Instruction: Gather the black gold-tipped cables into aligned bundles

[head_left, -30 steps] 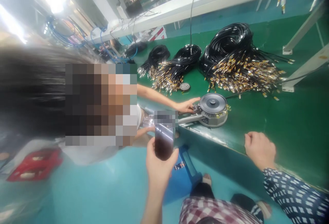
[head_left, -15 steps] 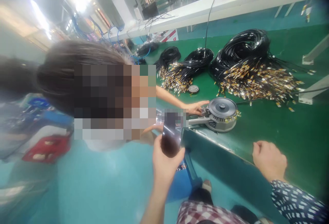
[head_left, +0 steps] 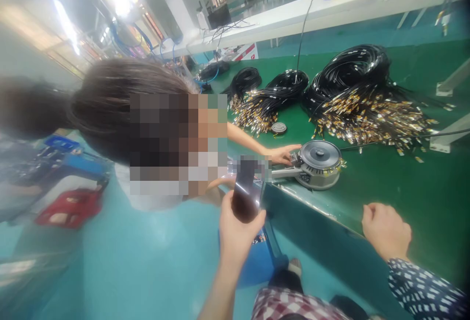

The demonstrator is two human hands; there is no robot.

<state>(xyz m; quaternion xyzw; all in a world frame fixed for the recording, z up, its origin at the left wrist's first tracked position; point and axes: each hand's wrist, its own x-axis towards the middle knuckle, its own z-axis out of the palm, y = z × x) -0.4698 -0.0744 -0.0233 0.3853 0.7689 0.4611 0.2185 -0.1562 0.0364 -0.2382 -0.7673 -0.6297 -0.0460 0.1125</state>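
Note:
My left hand (head_left: 237, 234) is wrapped round a dark phone (head_left: 245, 195), held upright below the edge of the green table (head_left: 385, 183). My right hand (head_left: 385, 229) rests as a closed fist on the table's front edge, with nothing visible in it. A round grey tape dispenser (head_left: 318, 163) stands on the table beyond the phone. A co-worker's hand (head_left: 281, 154) touches the left side of that dispenser. The co-worker sits close at the left.
Three large coils of black cables with gold connectors (head_left: 352, 94) lie on the table behind the dispenser. A small round lid (head_left: 278, 127) lies near them. A blue bin (head_left: 260, 256) and a red crate (head_left: 69, 207) stand on the teal floor. White frame legs (head_left: 450, 138) stand at right.
The view has swung a little to the left and the co-worker's head has come further into frame. My left hand raised the phone slightly. My right fist stayed in place.

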